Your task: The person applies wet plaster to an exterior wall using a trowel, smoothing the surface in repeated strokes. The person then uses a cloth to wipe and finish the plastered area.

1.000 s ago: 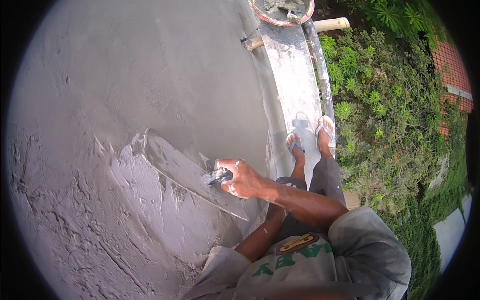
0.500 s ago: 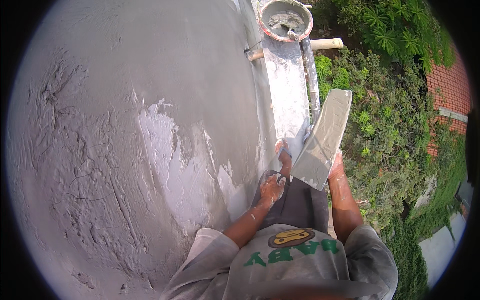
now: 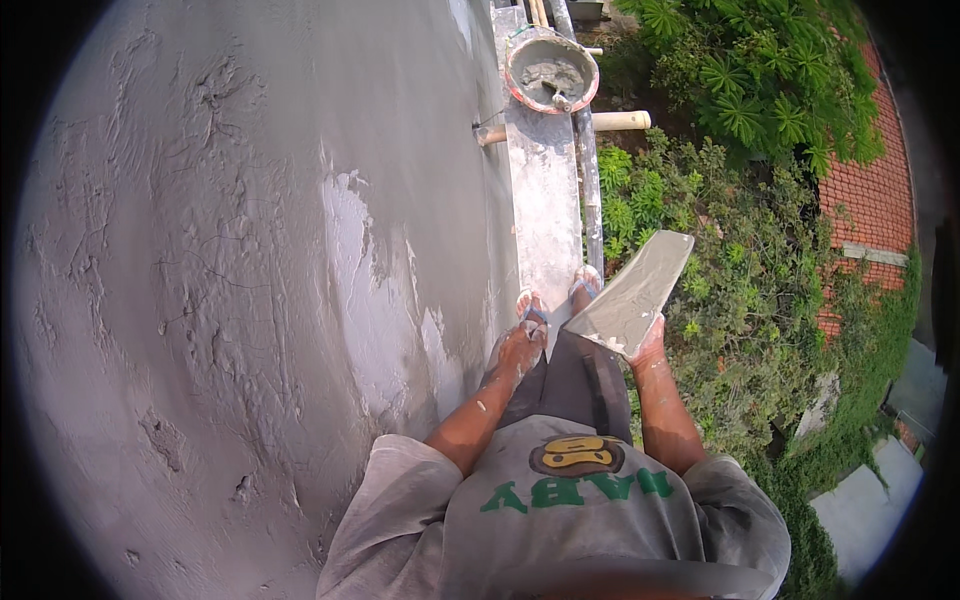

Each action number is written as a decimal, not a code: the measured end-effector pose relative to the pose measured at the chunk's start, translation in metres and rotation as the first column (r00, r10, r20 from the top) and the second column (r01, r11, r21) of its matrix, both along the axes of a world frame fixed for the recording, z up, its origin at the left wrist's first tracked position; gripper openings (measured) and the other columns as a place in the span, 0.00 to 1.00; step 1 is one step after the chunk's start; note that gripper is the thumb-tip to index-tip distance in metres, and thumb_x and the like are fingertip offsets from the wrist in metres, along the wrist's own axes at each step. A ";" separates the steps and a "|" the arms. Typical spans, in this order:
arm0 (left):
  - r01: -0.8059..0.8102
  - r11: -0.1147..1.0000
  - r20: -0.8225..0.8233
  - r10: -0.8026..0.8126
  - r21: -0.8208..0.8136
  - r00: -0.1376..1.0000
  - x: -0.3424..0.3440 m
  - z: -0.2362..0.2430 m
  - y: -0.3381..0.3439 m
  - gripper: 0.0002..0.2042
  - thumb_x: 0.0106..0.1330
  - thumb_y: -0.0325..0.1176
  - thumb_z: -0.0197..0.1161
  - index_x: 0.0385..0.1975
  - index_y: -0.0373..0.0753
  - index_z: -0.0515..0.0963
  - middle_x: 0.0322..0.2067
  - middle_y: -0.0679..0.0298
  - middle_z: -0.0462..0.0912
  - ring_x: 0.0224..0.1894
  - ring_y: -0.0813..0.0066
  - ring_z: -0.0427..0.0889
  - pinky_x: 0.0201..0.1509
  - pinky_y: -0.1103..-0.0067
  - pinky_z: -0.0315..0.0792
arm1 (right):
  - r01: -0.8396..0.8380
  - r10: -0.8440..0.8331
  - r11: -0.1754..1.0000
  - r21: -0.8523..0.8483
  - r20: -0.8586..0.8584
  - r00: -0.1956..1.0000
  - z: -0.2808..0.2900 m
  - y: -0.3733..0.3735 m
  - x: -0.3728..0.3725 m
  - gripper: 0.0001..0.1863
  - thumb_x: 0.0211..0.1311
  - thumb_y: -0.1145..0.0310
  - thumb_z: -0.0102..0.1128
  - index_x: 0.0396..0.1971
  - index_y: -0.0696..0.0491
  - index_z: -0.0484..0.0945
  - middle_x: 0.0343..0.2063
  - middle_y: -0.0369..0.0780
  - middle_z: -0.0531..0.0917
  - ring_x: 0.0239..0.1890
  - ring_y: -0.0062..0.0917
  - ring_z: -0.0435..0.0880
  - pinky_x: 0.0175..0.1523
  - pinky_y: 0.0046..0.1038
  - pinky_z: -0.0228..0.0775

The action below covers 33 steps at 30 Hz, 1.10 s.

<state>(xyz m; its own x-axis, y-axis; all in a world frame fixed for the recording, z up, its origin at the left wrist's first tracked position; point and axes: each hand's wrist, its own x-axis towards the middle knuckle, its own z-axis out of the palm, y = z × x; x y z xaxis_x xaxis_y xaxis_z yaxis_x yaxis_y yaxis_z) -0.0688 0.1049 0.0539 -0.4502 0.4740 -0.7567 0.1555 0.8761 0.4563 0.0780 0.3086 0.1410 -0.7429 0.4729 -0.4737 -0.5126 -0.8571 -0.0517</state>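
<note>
My right hand (image 3: 651, 343) grips a long plasterer's float (image 3: 637, 290) from its outer side. The grip itself is hidden behind the blade. Wet grey plaster coats the blade's upward face, and its far end tilts to the right. My left hand (image 3: 522, 349) hangs by my left thigh, near the wall, with its plaster-smeared fingers curled in and nothing seen in them. To the left rises a wall (image 3: 270, 330) of wet grey plaster, smooth towards the far part and rough at the near left. Paler patches (image 3: 365, 290) show through it.
I stand in flip-flops on a narrow, plaster-stained plank (image 3: 540, 200) along the wall. Farther along it sits a round tub (image 3: 513, 70) of grey mortar with a tool inside. A bamboo pole (image 3: 620, 121) crosses beneath. Below right are bushes (image 3: 740, 270) and a red tiled roof (image 3: 865, 190).
The view has shifted, and the tub and plank now appear lower and farther left. The float is tilted more steeply away, its face looking shorter. Both feet now show.
</note>
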 end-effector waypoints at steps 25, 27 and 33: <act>-0.783 0.621 0.915 0.289 0.044 0.280 0.028 0.082 0.096 0.18 0.67 0.51 0.58 0.42 0.43 0.76 0.28 0.67 0.81 0.23 0.78 0.77 0.20 0.83 0.68 | -0.578 0.582 0.812 -0.084 0.190 0.791 -0.063 0.005 -0.013 0.25 0.65 0.54 0.55 0.52 0.59 0.73 0.35 0.46 0.83 0.23 0.32 0.82 0.19 0.32 0.73; -0.835 0.537 0.920 0.254 0.122 0.298 0.030 0.079 0.091 0.19 0.65 0.53 0.61 0.43 0.44 0.76 0.27 0.68 0.81 0.22 0.79 0.76 0.18 0.83 0.65 | -0.600 0.603 0.796 -0.084 0.196 0.773 -0.066 0.004 -0.019 0.25 0.64 0.54 0.56 0.52 0.58 0.73 0.36 0.46 0.83 0.25 0.32 0.82 0.22 0.32 0.73; -0.785 0.619 0.885 0.357 0.016 0.299 0.035 0.041 0.064 0.14 0.67 0.37 0.61 0.49 0.39 0.73 0.36 0.64 0.80 0.30 0.75 0.77 0.25 0.78 0.69 | -0.599 0.614 0.789 -0.138 0.223 0.757 -0.081 -0.013 -0.011 0.25 0.61 0.56 0.58 0.53 0.56 0.74 0.40 0.45 0.82 0.30 0.32 0.81 0.29 0.32 0.73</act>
<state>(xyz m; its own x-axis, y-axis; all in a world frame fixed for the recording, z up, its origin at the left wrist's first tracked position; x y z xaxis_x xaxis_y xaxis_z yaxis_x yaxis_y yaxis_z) -0.0338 0.1692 0.0944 -0.0964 0.6625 -0.7429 -0.8889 0.2786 0.3638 0.0666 0.2958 0.0598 -0.7225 -0.0693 -0.6879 0.1384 -0.9893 -0.0457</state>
